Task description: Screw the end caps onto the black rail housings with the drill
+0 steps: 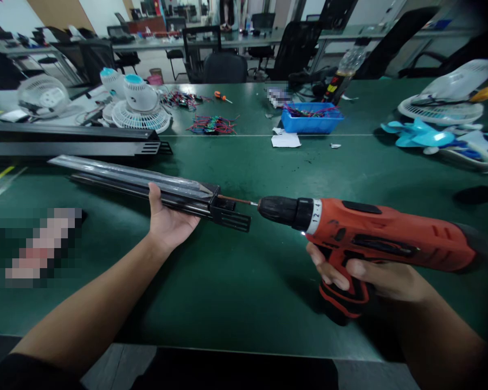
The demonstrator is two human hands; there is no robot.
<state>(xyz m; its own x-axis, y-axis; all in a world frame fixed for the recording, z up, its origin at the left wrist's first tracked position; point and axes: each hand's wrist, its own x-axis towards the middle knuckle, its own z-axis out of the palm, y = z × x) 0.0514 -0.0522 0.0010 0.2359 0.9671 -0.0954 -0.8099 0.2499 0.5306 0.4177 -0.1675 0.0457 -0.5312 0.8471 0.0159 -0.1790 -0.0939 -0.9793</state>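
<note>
Left hand (169,223), left of centre, held a bar (146,177); right hand (390,279), lower right, gripped a drill (406,230) needing straight aim.

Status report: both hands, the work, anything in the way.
Right hand: grip closed on red drill. Left hand: holding black rail, slotted end toward drill. Drill's long bit reaches rail's end; contact unclear. Nothing visible blocking between them.

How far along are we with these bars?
Looks done: bit mounted in red drill. In hand: right hand holds it, bit at the end of the bar bundle in the left hand. Left, probably: finishing this end; whether the bars behind are finished, I can't tell.
</note>
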